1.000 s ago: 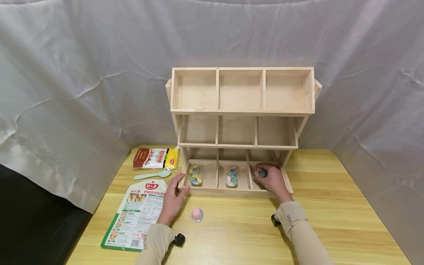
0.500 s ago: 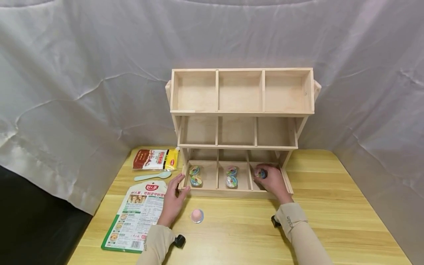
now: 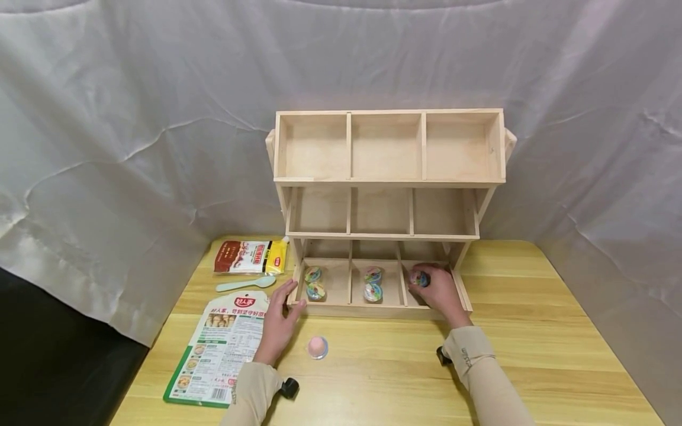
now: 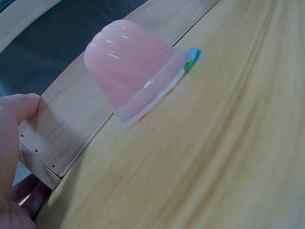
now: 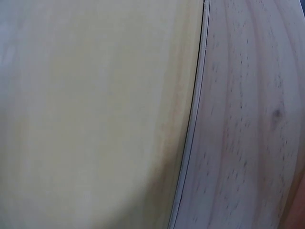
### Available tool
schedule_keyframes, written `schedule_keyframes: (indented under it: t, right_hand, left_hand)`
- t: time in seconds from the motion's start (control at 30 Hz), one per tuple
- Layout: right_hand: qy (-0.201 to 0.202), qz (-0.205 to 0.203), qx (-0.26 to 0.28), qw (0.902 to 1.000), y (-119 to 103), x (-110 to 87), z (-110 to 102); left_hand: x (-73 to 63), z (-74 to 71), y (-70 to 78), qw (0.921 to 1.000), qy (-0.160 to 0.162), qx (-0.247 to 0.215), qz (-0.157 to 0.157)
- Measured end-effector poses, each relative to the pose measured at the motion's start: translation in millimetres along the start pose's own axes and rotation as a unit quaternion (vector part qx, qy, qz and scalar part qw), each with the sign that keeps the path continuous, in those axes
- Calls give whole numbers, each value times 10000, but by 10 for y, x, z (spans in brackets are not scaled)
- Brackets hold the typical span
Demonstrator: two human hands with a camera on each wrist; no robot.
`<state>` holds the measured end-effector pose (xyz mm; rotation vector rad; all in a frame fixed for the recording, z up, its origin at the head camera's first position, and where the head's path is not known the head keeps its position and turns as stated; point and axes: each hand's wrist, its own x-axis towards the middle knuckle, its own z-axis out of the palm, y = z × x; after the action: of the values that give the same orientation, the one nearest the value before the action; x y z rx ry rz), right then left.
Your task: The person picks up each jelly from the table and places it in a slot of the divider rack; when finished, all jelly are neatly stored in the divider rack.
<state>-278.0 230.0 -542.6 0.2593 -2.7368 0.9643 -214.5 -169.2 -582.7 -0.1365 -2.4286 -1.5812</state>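
Note:
A three-tier wooden shelf (image 3: 383, 184) stands at the back of the table, each tier split into three compartments. In the lowest right compartment my right hand (image 3: 444, 294) holds a jelly cup (image 3: 417, 276) by its sides; the fingers partly cover it. My left hand (image 3: 278, 325) grips the bottom tier's front left corner, with the thumb on the front board. Two jelly cups (image 3: 315, 290) sit in the lowest left compartment and two jelly cups (image 3: 372, 291) in the lowest middle one. A pink jelly cup (image 3: 318, 347) rests lid-down on the table, large in the left wrist view.
Left of the shelf lie a red and yellow food packet (image 3: 250, 255), a pale green spoon (image 3: 245, 283) and a white and green printed bag (image 3: 221, 349). Grey curtains (image 3: 160, 148) hang behind and beside the wooden table (image 3: 543, 343).

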Motion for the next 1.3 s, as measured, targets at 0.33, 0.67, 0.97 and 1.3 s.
schedule_keyframes:
  t: [0.33,0.67,0.97,1.3]
  right_hand:
    - [-14,-6,-90,10000,-1,-4,-5]
    - [43,-38,-157,9999,4,-6,9]
    - [80,-96,-158,9998,-12,-11,-8]
    - [54,-100,-165,9998,-14,-12,-8]
  left_hand:
    - [-7,6,-10,10000,2,54,-31]
    - [-6,14,-15,9999,66,103,-9]
    - [-7,-2,37,9999,55,-15,-97]
    - [-11,-6,50,9999,-21,-86,-147]
